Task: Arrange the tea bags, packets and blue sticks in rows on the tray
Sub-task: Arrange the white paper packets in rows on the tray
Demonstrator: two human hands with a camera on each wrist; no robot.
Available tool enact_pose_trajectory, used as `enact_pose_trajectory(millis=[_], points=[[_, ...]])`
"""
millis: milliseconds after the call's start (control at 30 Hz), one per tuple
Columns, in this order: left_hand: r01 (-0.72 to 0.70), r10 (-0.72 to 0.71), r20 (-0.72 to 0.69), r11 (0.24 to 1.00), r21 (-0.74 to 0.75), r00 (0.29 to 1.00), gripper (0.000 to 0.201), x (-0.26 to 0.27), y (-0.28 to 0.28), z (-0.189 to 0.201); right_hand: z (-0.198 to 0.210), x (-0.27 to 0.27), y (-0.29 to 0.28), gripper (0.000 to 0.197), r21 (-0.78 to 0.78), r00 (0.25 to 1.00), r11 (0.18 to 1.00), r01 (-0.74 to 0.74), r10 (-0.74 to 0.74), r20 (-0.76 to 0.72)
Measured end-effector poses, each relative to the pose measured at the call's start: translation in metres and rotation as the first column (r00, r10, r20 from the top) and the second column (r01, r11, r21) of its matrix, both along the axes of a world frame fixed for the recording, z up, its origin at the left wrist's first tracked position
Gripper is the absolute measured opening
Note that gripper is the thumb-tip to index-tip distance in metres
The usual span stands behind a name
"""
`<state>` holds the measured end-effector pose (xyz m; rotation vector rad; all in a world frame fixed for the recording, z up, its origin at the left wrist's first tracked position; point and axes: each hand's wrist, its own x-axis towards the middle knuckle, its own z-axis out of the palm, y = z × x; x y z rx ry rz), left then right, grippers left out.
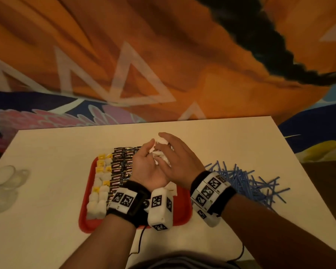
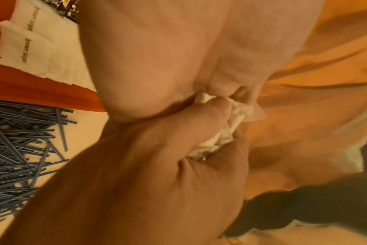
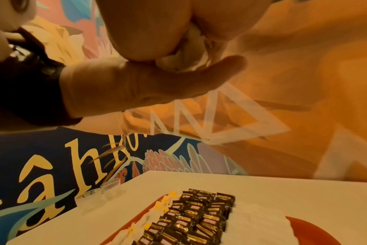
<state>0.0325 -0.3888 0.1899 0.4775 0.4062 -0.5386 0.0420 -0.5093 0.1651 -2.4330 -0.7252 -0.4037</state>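
Note:
A red tray [image 1: 182, 208] lies mid-table. On it, tea bags [image 1: 101, 183] with yellow tags form the left column and dark packets [image 1: 122, 164] fill rows beside them. White packets [image 2: 31, 41] lie further right on the tray. Above the tray, my left hand [image 1: 150, 150] and right hand [image 1: 163, 144] meet around a bunch of white packets [image 1: 162, 154], fingers curled on it from both sides. The bunch [image 2: 220, 132] shows crumpled between the palms, also from the right wrist [image 3: 184, 54]. Blue sticks [image 1: 244, 181] lie in a loose pile right of the tray.
Clear plastic cups [image 1: 6, 179] stand near the table's left edge. A black cable [image 1: 142, 241] runs off the front edge. Beyond the table's far edge hangs orange and patterned cloth [image 1: 163, 65].

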Motion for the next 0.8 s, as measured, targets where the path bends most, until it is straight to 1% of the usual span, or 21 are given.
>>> enact_pose_trajectory(millis=[67,100,167,233,300,367,433,533,567,600,667,733,800], points=[[0.002,-0.003,-0.009,0.999,-0.033,1.0,0.05,0.0,0.016,-0.001,0.008,-0.004,0.019,0.039,-0.038,1.0,0.999,-0.005,0.005,0.006],[-0.003,0.002,-0.017,0.999,-0.045,1.0,0.049,0.0,0.023,-0.001,0.012,-0.006,0.028,0.038,-0.039,0.999,0.999,-0.021,0.022,0.025],[-0.002,0.002,-0.006,0.998,-0.057,1.0,0.039,0.001,0.035,-0.003,0.022,-0.01,0.041,0.034,-0.052,0.998,0.997,-0.056,0.058,0.035],[-0.001,0.0,-0.01,0.998,-0.058,1.0,0.034,-0.004,0.044,-0.001,0.026,-0.012,0.051,0.04,-0.153,0.998,0.987,-0.055,0.057,0.009],[-0.003,0.004,0.006,0.997,-0.078,1.0,0.039,-0.012,0.051,-0.001,0.024,-0.016,0.06,0.054,-0.324,1.0,0.946,-0.006,0.002,-0.013],[-0.003,0.004,0.008,0.997,-0.073,1.0,0.041,-0.017,0.056,-0.003,0.021,-0.02,0.068,0.065,-0.413,0.997,0.909,0.05,-0.07,-0.034],[-0.011,0.01,-0.016,0.998,-0.057,1.0,0.038,-0.02,0.061,-0.004,0.022,-0.024,0.075,0.07,-0.418,0.988,0.903,0.095,-0.135,-0.068],[0.031,-0.032,-0.046,0.999,-0.021,0.998,0.031,-0.025,0.067,-0.003,0.021,-0.029,0.078,0.072,-0.418,0.976,0.902,0.114,-0.18,-0.124],[0.039,-0.039,-0.045,0.999,-0.006,0.998,0.029,-0.025,0.068,-0.004,0.02,-0.031,0.077,0.071,-0.399,0.973,0.911,0.107,-0.179,-0.147],[0.041,-0.04,-0.042,0.999,0.015,0.998,0.028,-0.024,0.069,-0.005,0.019,-0.032,0.075,0.071,-0.346,0.969,0.933,0.099,-0.169,-0.178],[0.024,-0.02,-0.048,0.997,0.072,0.999,0.03,-0.019,0.07,-0.005,0.019,-0.033,0.068,0.07,-0.146,0.962,0.985,0.096,-0.129,-0.24],[-0.051,0.057,-0.097,0.996,0.067,0.994,0.028,-0.012,0.071,-0.008,0.018,-0.032,0.057,0.068,0.025,0.978,0.995,0.097,-0.091,-0.19],[-0.043,0.047,-0.083,0.998,0.05,0.995,0.014,-0.007,0.07,-0.011,0.015,-0.028,0.047,0.06,0.068,0.994,0.997,0.032,-0.025,-0.106]])
